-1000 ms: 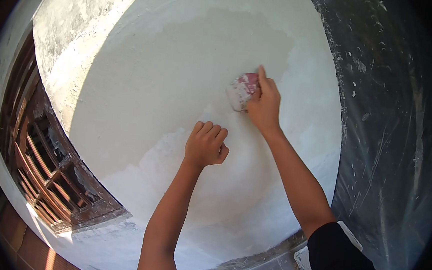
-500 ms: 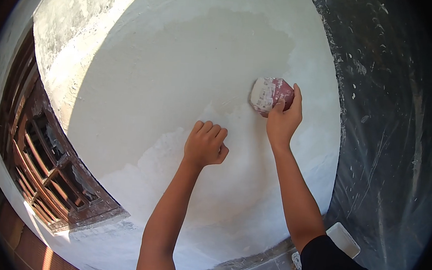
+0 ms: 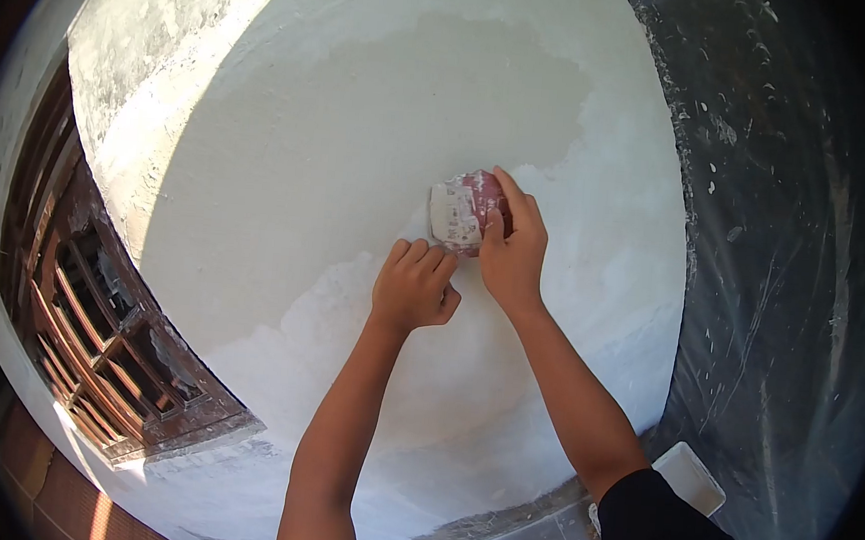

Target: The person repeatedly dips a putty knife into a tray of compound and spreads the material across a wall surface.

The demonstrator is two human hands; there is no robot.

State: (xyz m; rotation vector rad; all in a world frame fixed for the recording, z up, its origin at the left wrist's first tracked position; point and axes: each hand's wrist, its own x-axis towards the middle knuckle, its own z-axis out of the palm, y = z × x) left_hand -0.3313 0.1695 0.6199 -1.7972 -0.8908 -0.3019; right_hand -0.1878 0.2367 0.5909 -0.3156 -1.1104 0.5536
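Observation:
My right hand [image 3: 516, 258] grips a maroon sanding block or scraper-like piece [image 3: 465, 212], its left half caked with white plaster, with the thumb on the near side and fingers around the right edge. It lies over the wall [image 3: 340, 153], near the border between a damp greyish patch and whiter plaster. Just below and left of it, my left hand [image 3: 414, 284] is closed in a fist, knuckles up and right at the piece's lower edge. What the fist holds, if anything, is hidden.
A brown wooden window frame with slats [image 3: 117, 338] is set in the wall at left. Dark, plaster-splashed sheeting [image 3: 775, 244] hangs along the right. A white rectangular tub [image 3: 689, 479] sits at the lower right by my sleeve. Sunlight falls on the upper left wall.
My right hand has moved left and slightly down with the maroon piece, coming close to my left fist. The left fist has barely moved.

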